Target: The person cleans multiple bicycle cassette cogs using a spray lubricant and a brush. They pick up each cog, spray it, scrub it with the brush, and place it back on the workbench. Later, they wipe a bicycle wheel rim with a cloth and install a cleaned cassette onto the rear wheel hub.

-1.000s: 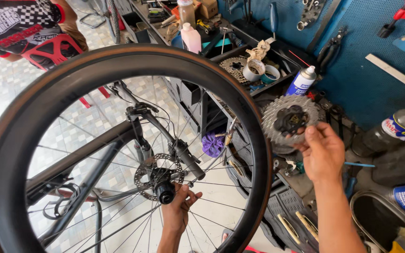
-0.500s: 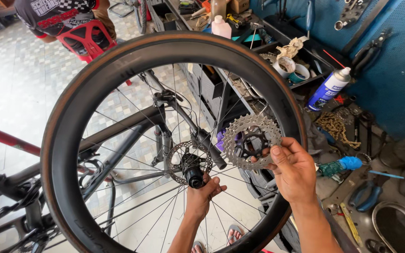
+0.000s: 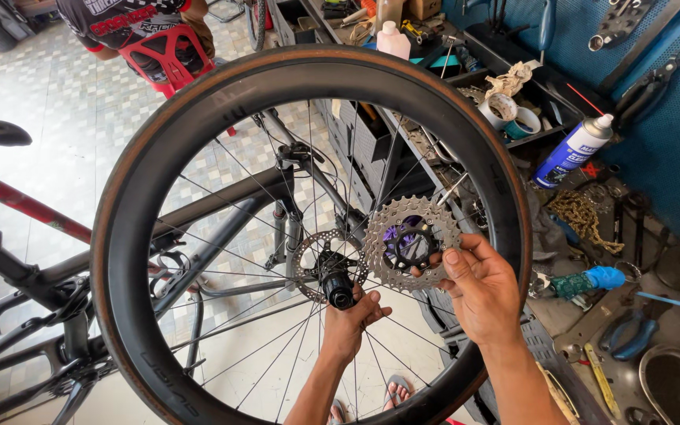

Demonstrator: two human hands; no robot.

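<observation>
Both hands work at the middle of a wheel: the left hand (image 3: 349, 316) reaches up through the thin steel spokes and grips the black hub axle (image 3: 338, 290), while the right hand (image 3: 482, 287) pinches the rim of a silver toothed cassette of stacked sprockets (image 3: 411, 244) between thumb and fingers, holding it just beside the hub. A perforated silver brake disc (image 3: 308, 264) sits on the hub behind the axle. Around them stands the deep black carbon wheel with its tan-edged tyre (image 3: 131, 236), upright before a dark bicycle frame (image 3: 214, 212). To the right, on a cluttered workbench, a blue-and-white spray can with a red nozzle straw (image 3: 572, 149) leans against a blue wall, near a rusty chain (image 3: 584, 216) and two rolls of tape (image 3: 513, 118). A white plastic bottle (image 3: 393, 39) stands further back.
</observation>
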